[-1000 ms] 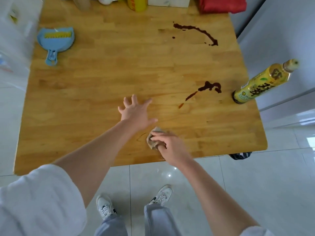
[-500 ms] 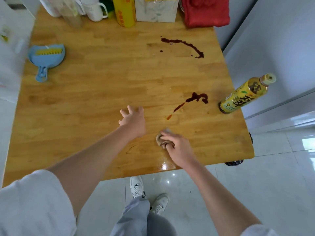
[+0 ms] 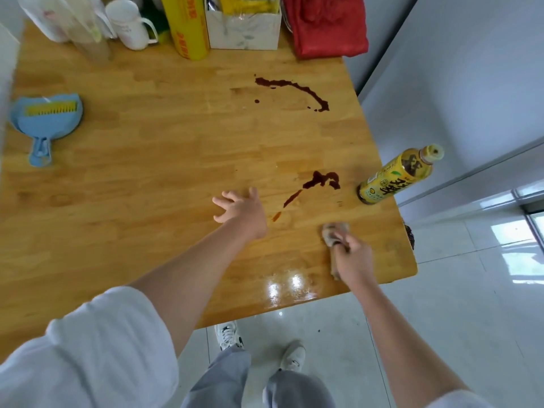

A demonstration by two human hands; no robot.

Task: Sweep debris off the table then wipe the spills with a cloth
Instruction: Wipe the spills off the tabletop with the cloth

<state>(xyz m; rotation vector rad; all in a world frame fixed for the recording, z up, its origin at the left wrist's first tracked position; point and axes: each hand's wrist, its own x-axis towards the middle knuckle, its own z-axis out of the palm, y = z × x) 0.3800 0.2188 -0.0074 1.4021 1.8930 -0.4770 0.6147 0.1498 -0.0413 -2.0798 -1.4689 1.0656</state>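
Trouble, if it comes, will likely come from the bottle point(image 3: 397, 176) standing near the right edge of the bench point(image 3: 147, 178): a wide sideways stroke with the cloth point(image 3: 334, 231) could clip it and send it over the side. Smearing is the other risk (the cloth looks small and already bunched), since dragging it through the nearer spill point(image 3: 319, 182) might spread the dark liquid instead of lifting it. The far spill point(image 3: 294, 89), toward the back right corner, lies untouched too.

The right hand point(image 3: 351, 257) has its fingers curled round the crumpled cloth and presses it on the bench near the front right corner; the cloth pokes out ahead of the knuckles. The nearer spill sits just beyond that grip, toward the back. The left hand point(image 3: 241, 209) rests spread on the bench, holding nothing, beside the spill's thin tail.
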